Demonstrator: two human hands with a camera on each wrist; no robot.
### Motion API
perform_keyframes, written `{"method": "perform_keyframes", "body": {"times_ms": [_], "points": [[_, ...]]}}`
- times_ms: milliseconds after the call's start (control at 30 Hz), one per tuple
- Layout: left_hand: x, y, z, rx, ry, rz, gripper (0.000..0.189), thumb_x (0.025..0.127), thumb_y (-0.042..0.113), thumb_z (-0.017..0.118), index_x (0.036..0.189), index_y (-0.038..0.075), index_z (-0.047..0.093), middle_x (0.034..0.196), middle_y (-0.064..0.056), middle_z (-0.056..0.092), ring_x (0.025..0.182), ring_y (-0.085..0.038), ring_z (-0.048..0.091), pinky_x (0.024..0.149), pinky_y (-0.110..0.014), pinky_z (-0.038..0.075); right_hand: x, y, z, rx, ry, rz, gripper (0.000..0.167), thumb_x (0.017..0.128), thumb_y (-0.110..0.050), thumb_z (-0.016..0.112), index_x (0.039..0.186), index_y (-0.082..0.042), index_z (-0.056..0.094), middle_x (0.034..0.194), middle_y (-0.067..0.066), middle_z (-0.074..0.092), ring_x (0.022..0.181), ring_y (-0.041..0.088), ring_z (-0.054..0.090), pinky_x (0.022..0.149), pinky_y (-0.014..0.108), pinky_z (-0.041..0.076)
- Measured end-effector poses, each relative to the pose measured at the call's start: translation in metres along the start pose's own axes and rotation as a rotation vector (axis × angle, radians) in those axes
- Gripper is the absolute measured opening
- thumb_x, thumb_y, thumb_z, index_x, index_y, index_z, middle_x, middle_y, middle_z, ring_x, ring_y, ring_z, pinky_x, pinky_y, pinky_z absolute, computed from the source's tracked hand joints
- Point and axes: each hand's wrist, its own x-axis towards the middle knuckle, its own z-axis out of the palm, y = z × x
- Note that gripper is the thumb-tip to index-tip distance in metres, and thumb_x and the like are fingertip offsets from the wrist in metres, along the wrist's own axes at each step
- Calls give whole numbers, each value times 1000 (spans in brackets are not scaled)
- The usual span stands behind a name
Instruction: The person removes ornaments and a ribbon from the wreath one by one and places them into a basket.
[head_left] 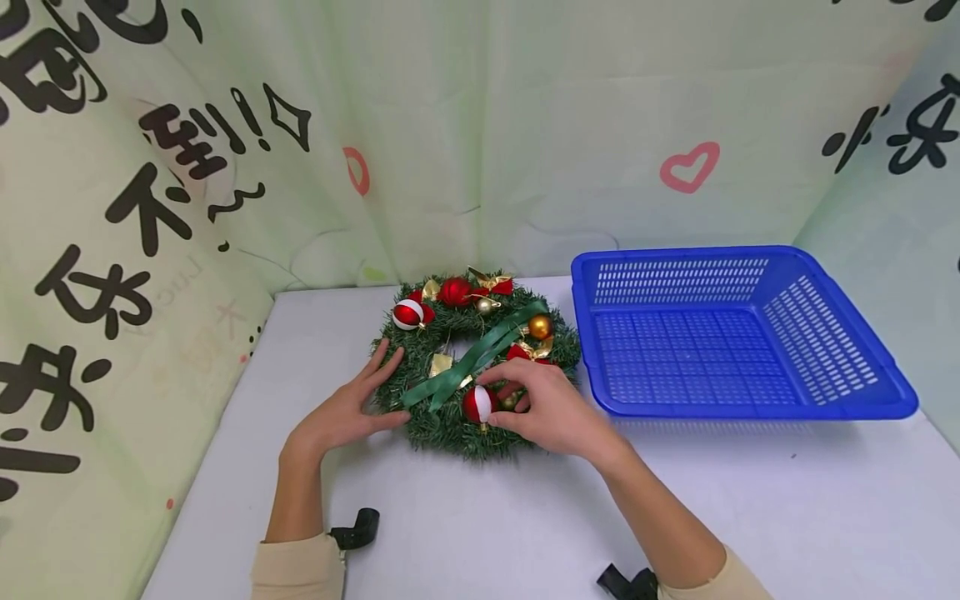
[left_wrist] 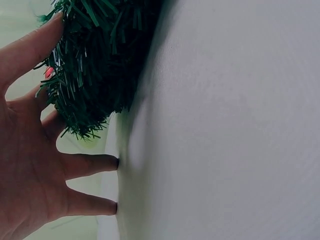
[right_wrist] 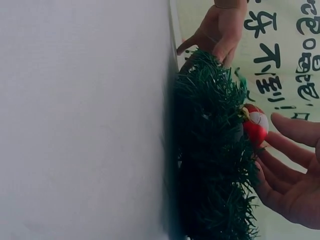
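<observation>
A green Christmas wreath (head_left: pixel 442 437) lies flat on the table, decorated with baubles, bows and a dark green ribbon (head_left: pixel 480 353). My left hand (head_left: pixel 348 410) spreads its fingers around the wreath's left side; in the left wrist view, thumb and some fingers meet the needles (left_wrist: pixel 95 65) while two fingertips reach down to the table. At the wreath's front, my right hand (head_left: pixel 551 404) is around a red and white bauble (right_wrist: pixel 256 125). Its thumb tip stands just off the bauble in the right wrist view, with relaxed fingers beside it and against the needles.
A blue plastic basket (head_left: pixel 588 333) stands right of the wreath, close to its edge. The white table (head_left: pixel 450 525) meets a printed curtain (head_left: pixel 525 167) at the back and sides. Black wrist mounts (head_left: pixel 356 529) sit at both sleeves.
</observation>
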Motion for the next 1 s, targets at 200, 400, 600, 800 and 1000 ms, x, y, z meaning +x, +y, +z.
{"method": "perform_keyframes", "body": {"times_ms": [200,400,600,800,1000], "points": [[0,1,-1,-9,-2,3,97,95,49,73,168,37,11,176,10,-10,161,-42,9,117,-74,26,0,-1,4,-9,7,8,44,87,-11,86,128,-12,72,116,1,72,98,21,71,77,30,59],[0,1,-1,-11,-1,0,97,95,49,73,168,37,11,176,11,-10,161,-42,9,117,-74,26,2,-2,7,-25,20,14,43,86,-10,86,127,-14,72,112,-1,71,98,20,70,79,36,59],[-1,1,-1,-18,-4,-9,97,95,50,73,168,37,11,176,10,-10,161,-42,9,117,-74,26,4,-2,11,-44,24,20,43,86,-9,86,127,-14,72,113,-1,71,90,17,66,75,30,56],[-1,0,-1,-17,-4,-4,97,95,50,73,168,37,12,176,10,-10,161,-41,9,117,-74,25,5,-1,14,-45,33,30,44,85,-9,86,126,-15,72,109,-2,72,81,16,63,69,25,52],[0,-1,-1,-10,-2,5,97,95,49,74,168,35,12,176,9,-9,161,-41,9,118,-74,25,5,-1,15,-56,39,28,42,86,-10,86,126,-15,72,113,-1,72,87,19,64,70,26,51]]}}
